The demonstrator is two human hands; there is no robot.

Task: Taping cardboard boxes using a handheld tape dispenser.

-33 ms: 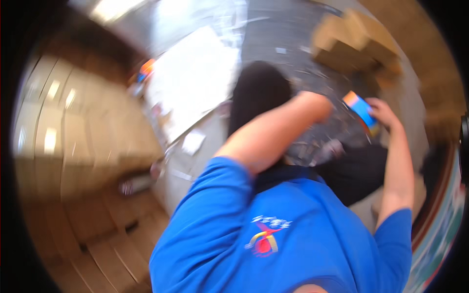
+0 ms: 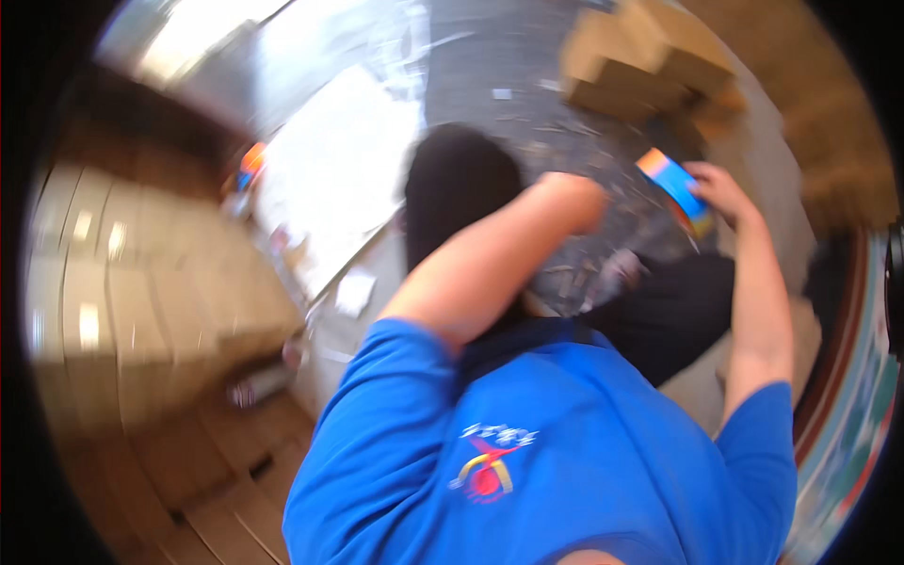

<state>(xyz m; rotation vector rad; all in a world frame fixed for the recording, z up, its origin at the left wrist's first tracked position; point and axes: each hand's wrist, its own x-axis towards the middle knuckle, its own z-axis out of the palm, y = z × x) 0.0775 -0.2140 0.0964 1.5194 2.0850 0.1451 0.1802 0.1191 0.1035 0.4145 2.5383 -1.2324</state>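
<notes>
My right hand is raised at the upper right and holds a small flat packet, orange at one end and blue at the other. My left arm in a blue short sleeve reaches up across the middle; it ends in a blurred rounded shape, my left hand, whose fingers I cannot make out. A dark rounded shape lies just left of it. My blue shirt with a small printed emblem fills the lower middle.
Brown cardboard boxes are stacked at the top right on a grey littered floor. A large white sheet lies at the upper left. Pale boxes stand at the left above wooden planks.
</notes>
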